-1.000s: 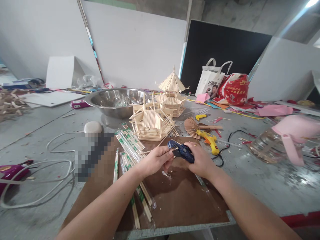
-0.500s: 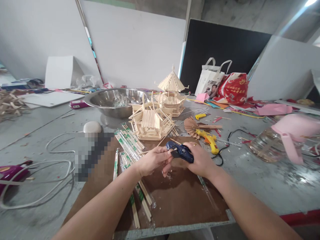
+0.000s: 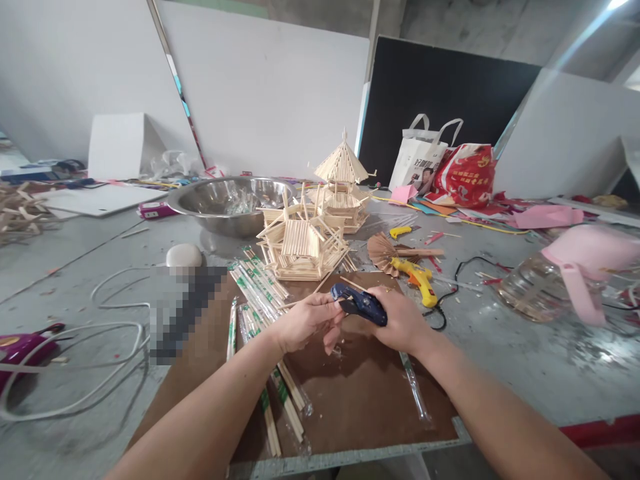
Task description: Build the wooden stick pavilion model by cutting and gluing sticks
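Green-printed packets of pale wooden chopsticks (image 3: 288, 401) lie on the brown sheet (image 3: 370, 407); beside them, the left hand (image 3: 306, 323) pinches a thin wooden stick (image 3: 292, 305) against the dark blue handheld tool (image 3: 364, 303), clasped in the right hand (image 3: 403, 321) near a yellow glue gun (image 3: 423, 285).

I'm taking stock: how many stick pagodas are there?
2: the front pagoda, beside the bowl, and the back pagoda, behind it to the right. Others may be hidden.
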Motion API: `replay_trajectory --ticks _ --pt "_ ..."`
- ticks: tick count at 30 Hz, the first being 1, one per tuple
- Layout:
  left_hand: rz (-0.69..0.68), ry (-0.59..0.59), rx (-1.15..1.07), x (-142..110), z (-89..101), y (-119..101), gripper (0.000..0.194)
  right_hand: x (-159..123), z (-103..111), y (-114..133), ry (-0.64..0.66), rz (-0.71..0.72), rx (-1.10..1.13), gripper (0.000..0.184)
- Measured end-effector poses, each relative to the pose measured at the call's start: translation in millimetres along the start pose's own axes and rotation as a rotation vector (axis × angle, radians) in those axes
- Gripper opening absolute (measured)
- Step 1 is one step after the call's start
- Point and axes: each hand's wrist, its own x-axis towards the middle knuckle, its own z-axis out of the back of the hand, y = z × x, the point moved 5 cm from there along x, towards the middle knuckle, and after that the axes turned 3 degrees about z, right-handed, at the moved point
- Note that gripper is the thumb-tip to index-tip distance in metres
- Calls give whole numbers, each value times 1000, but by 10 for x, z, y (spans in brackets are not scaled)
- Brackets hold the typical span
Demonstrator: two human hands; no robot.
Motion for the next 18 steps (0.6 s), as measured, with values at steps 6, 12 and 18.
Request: replay_trajectory --ticks 6,12,18 --pt "-34 19 6 5 -15 -17 30 -8 12 3 0 -31 -32 30" --pt "-52 -19 62 4 -23 -49 31 -21 -2 -6 8 -92 -76 23" --pt "-115 -106 172 9 15 -53 32 -17 37 19 5 -167 -123 13"
